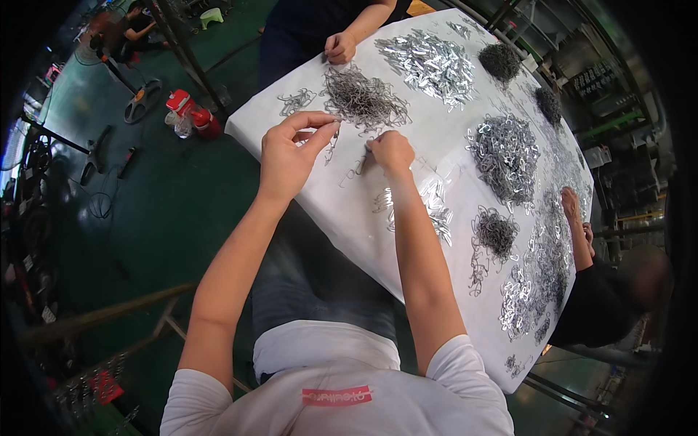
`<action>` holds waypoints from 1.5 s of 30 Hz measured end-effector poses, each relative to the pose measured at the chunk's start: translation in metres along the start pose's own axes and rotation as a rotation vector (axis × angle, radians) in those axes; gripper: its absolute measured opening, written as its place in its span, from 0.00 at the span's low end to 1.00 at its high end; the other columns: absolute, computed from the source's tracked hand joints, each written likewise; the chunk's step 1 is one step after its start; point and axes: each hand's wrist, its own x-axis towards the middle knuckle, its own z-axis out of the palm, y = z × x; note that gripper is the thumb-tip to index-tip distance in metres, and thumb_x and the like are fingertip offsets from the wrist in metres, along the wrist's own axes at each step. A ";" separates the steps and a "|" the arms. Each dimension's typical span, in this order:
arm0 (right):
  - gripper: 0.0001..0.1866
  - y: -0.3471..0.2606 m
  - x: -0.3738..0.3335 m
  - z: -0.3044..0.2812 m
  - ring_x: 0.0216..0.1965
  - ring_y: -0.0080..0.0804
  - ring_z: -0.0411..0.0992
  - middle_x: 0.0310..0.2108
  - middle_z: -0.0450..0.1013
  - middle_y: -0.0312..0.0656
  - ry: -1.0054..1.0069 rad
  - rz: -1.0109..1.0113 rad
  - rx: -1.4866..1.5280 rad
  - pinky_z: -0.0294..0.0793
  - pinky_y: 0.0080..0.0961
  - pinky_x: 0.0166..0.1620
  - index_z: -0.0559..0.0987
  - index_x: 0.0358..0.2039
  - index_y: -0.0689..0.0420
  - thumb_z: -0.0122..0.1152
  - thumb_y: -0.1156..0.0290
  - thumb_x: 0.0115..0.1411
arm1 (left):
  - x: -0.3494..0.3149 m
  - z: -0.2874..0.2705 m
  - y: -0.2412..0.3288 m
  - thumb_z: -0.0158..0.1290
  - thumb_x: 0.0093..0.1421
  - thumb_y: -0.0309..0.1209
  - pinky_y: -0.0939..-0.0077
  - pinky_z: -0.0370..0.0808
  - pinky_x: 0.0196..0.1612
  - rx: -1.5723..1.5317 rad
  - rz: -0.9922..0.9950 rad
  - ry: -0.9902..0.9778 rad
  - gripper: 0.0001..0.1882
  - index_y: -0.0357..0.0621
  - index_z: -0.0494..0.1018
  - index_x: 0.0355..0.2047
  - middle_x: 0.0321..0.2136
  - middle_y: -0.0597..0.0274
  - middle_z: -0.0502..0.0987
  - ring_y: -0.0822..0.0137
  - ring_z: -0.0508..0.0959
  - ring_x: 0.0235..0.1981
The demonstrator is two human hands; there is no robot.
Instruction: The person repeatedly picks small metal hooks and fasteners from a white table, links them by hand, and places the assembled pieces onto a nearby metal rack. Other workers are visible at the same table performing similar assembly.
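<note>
My left hand (289,154) is raised over the table's left edge, thumb and forefinger pinched on a small grey metal piece whose exact shape is unclear. Close by, my right hand (392,151) is curled with its fingertips together, low over the table; what they hold is too small to make out. Beyond both hands lies a pile of dark bent wire hooks (363,98). A few loose wire hooks (355,171) lie just left of my right hand. Shiny flat metal clips (436,211) are spread beside my right forearm, partly hidden by it.
The white-covered table (349,218) also bears a heap of flat silver clips (432,65), a large heap of metal pieces (505,158) and several dark wire piles. A co-worker's hand (340,48) rests at the far edge; another's hand (571,203) works at the right.
</note>
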 end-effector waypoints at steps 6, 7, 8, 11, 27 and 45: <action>0.20 0.003 0.012 0.018 0.42 0.42 0.77 0.41 0.78 0.45 0.132 -0.059 -0.154 0.76 0.36 0.43 0.81 0.37 0.55 0.66 0.53 0.51 | -0.008 -0.003 0.005 0.59 0.56 0.28 0.81 0.72 0.35 -0.011 -0.034 -0.014 0.07 0.40 0.80 0.33 0.28 0.66 0.81 0.77 0.77 0.28; 0.20 0.008 0.007 0.021 0.43 0.42 0.77 0.41 0.78 0.45 0.174 -0.044 -0.147 0.76 0.36 0.43 0.81 0.37 0.55 0.67 0.53 0.50 | -0.012 -0.002 0.004 0.59 0.56 0.28 0.81 0.72 0.35 -0.015 -0.040 -0.017 0.07 0.40 0.80 0.33 0.28 0.66 0.81 0.77 0.77 0.28; 0.21 0.011 0.004 0.022 0.43 0.42 0.77 0.41 0.78 0.45 0.218 -0.031 -0.141 0.76 0.36 0.43 0.81 0.38 0.55 0.68 0.53 0.50 | -0.014 -0.001 0.003 0.59 0.56 0.28 0.81 0.71 0.35 -0.015 -0.050 -0.018 0.06 0.40 0.81 0.33 0.28 0.66 0.81 0.77 0.77 0.28; 0.21 0.010 0.000 0.021 0.44 0.41 0.76 0.42 0.78 0.45 0.250 -0.017 -0.141 0.76 0.35 0.43 0.81 0.38 0.55 0.69 0.54 0.50 | -0.020 0.002 0.002 0.59 0.56 0.29 0.81 0.71 0.36 -0.041 -0.037 -0.015 0.07 0.40 0.81 0.33 0.28 0.66 0.82 0.78 0.77 0.28; 0.09 0.036 -0.062 -0.030 0.29 0.25 0.73 0.28 0.75 0.39 -0.025 -0.397 0.870 0.70 0.20 0.31 0.75 0.35 0.62 0.62 0.72 0.55 | -0.042 0.011 0.011 0.58 0.57 0.29 0.82 0.72 0.37 0.016 -0.007 -0.110 0.09 0.39 0.80 0.37 0.30 0.67 0.80 0.78 0.76 0.29; 0.11 0.029 -0.185 -0.076 0.31 0.24 0.73 0.32 0.74 0.42 0.397 -0.526 1.509 0.75 0.20 0.35 0.69 0.36 0.62 0.63 0.82 0.56 | -0.072 0.075 0.028 0.59 0.52 0.20 0.74 0.75 0.37 -0.002 0.289 -0.086 0.12 0.43 0.79 0.39 0.31 0.60 0.80 0.66 0.79 0.32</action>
